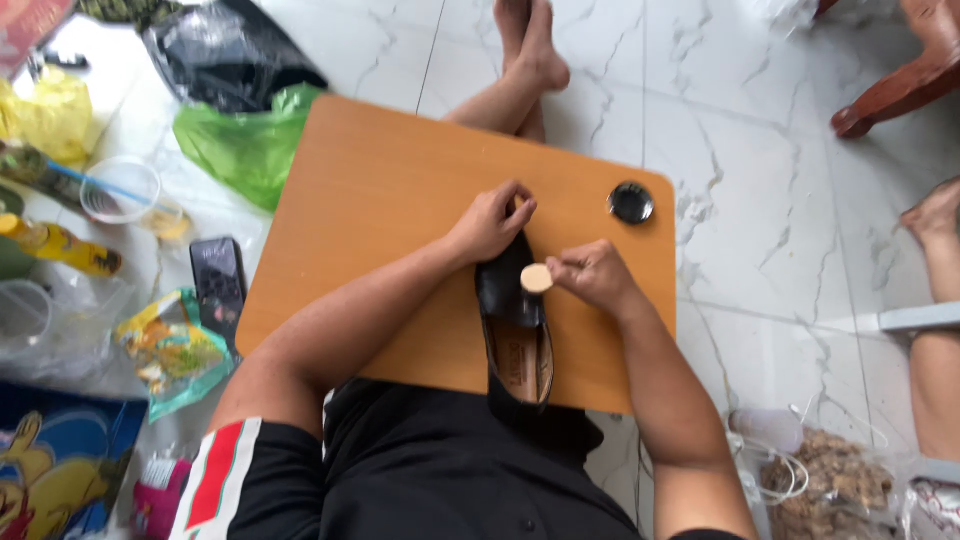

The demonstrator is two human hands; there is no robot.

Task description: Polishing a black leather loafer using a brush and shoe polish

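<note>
Black shoe (515, 335) under both hands; small round black tin (631, 203) beyond, contents indiscernible.

I have only one view to work from — a camera worn on the head, looking almost straight down over the person's own lap. It sits close above the small wooden table (400, 200), which fills the middle of the frame, with the left hand (490, 222) and right hand (595, 272) near centre. Marble floor (760, 200) rings the edges — feet point to the top.
</note>
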